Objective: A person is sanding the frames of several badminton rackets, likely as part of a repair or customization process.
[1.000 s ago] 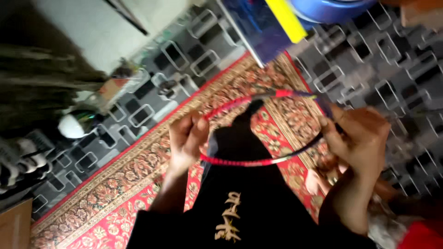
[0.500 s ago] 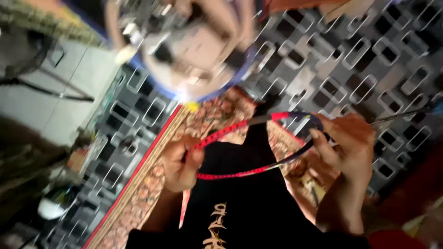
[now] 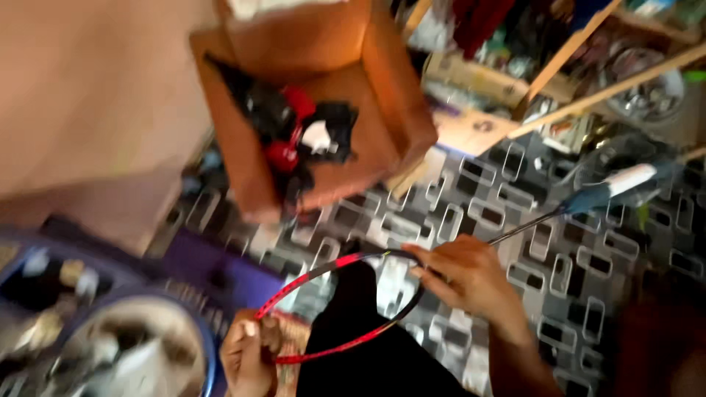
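A: Start close in. What do the hands have?

B: One badminton racket (image 3: pixel 346 305), with a red and black frame. The left hand (image 3: pixel 246 353) is closed around the red end of the hoop, low in the view. The right hand (image 3: pixel 467 276) grips the black part of the hoop near the throat, fingers curled over the rim. The racket is held in the air in front of the person, over a dark garment (image 3: pixel 368 345) hanging below it.

A: And the rest of the racket?

B: One thin shaft runs up to the right from the right hand to one handle (image 3: pixel 610 187), blue and white, blurred.

A: What lies around them?

B: Bottom left, one round blue tub (image 3: pixel 195 345) with shiny things inside, too blurred to count. Under everything is a floor (image 3: pixel 515 213) patterned in black, grey and white rectangles. Farther off stands one orange armchair (image 3: pixel 368 95) with a pile of black, red and white items (image 3: pixel 298 129) on its seat. Beyond that, top right, wooden shelves (image 3: pixel 581 66) hold clutter I cannot make out.

A: What has changed from half a second ago?

B: The view has swung. The red patterned rug is almost gone from sight, and the armchair and shelves have come in. Both hands keep their grip on the hoop.
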